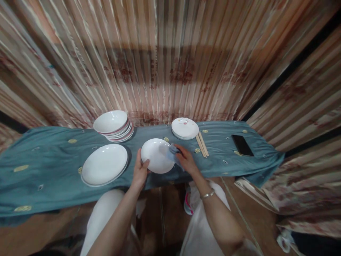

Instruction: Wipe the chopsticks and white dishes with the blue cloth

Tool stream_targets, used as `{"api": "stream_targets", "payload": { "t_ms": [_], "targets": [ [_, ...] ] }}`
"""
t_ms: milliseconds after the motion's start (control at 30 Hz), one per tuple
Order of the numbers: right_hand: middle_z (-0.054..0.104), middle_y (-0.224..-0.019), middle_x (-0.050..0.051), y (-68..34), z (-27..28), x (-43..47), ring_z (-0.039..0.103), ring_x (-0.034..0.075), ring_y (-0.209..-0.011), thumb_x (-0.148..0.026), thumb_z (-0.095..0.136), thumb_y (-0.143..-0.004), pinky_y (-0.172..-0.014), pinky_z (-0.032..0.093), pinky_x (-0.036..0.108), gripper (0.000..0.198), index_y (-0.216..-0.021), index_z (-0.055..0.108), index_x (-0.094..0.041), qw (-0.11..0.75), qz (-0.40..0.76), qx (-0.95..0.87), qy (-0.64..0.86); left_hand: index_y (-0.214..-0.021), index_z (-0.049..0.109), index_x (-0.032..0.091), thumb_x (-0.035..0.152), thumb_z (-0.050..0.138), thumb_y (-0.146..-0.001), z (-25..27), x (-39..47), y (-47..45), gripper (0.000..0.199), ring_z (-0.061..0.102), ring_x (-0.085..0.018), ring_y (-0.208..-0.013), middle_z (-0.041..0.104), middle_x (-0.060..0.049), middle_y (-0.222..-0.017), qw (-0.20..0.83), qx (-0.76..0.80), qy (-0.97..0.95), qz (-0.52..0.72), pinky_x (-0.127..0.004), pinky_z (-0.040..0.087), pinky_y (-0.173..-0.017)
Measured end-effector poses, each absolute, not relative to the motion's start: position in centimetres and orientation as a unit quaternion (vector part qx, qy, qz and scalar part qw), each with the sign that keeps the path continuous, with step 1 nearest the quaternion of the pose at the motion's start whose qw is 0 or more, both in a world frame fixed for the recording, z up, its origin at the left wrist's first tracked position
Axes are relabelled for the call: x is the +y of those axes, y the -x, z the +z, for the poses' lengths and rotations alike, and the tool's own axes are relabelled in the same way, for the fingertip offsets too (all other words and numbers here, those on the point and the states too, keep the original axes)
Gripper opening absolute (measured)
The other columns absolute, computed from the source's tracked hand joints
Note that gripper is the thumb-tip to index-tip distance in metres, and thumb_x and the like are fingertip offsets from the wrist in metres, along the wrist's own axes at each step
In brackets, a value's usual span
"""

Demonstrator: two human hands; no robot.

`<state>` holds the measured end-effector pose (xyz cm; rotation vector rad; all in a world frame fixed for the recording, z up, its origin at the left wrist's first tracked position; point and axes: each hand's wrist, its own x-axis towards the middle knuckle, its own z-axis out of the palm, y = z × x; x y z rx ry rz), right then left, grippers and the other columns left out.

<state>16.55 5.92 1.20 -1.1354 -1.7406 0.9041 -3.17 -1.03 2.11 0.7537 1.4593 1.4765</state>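
A white plate (156, 156) is held over the front middle of the cloth-covered table. My left hand (140, 169) grips its left rim, the thumb lying on the upper face. At the plate's right rim, my right hand (185, 159) is closed on a bluish cloth (173, 152), partly smeared by motion. Left of my left hand lie large white plates (105, 164), stacked. Behind them rises a pile of white bowls (112, 122) with reddish rims. Beyond my right hand sits a small stack of white plates (185, 128) with a floral print on top.
Several wooden chopsticks (202, 144) lie beside the floral plates. Farther right is a black phone (242, 145). The table wears a teal cloth (58, 160) with yellow motifs. Close behind it hangs a striped curtain (160, 71). My knees are below the front edge.
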Motion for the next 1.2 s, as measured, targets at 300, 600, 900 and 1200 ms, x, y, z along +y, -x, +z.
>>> {"api": "stream_targets", "payload": {
  "t_ms": [300, 600, 900, 1200],
  "targets": [
    [0.047, -0.140, 0.014, -15.0, 0.8, 4.9, 0.044, 0.026, -0.128, -0.029, 0.051, -0.088, -0.108, 0.034, 0.047, 0.042, -0.128, 0.055, -0.019, 0.291, 0.179, -0.829, 0.443, -0.149, 0.023, 0.032, 0.030, 0.065, -0.072, 1.3, -0.5, 3.5, 0.088, 0.062, -0.025, -0.095, 0.044, -0.008, -0.143, 0.490, 0.580, -0.288, 0.584, -0.030, 0.057, -0.056],
    [0.050, -0.137, 0.015, -15.2, 0.7, 4.1, 0.051, 0.023, -0.124, -0.010, 0.051, -0.084, -0.105, 0.041, 0.038, 0.040, -0.123, 0.058, -0.016, 0.138, 0.193, -0.876, 0.419, -0.149, 0.022, 0.033, 0.040, 0.054, -0.079, 1.1, -0.8, 4.1, 0.077, 0.062, -0.025, -0.096, 0.040, -0.007, -0.146, 0.537, 0.542, -0.281, 0.582, -0.035, 0.057, -0.063],
    [0.047, -0.138, 0.019, -12.7, 0.6, 6.2, 0.049, 0.025, -0.125, -0.003, 0.042, -0.085, -0.103, 0.043, 0.035, 0.043, -0.126, 0.052, -0.011, 0.136, 0.124, -0.848, 0.497, -0.148, 0.026, 0.030, 0.039, 0.061, -0.076, 1.4, -1.2, 4.0, 0.081, 0.062, -0.024, -0.094, 0.044, -0.009, -0.142, 0.527, 0.549, -0.297, 0.577, -0.036, 0.058, -0.067],
    [0.041, -0.141, 0.018, -11.3, 0.1, 7.9, 0.045, 0.023, -0.128, -0.007, 0.039, -0.085, -0.109, 0.037, 0.037, 0.051, -0.135, 0.044, -0.010, 0.222, 0.159, -0.833, 0.481, -0.149, 0.025, 0.030, 0.044, 0.066, -0.073, 1.7, -1.5, 4.0, 0.087, 0.060, -0.026, -0.100, 0.046, -0.009, -0.140, 0.529, 0.533, -0.322, 0.577, -0.035, 0.058, -0.066]
  ]
}}
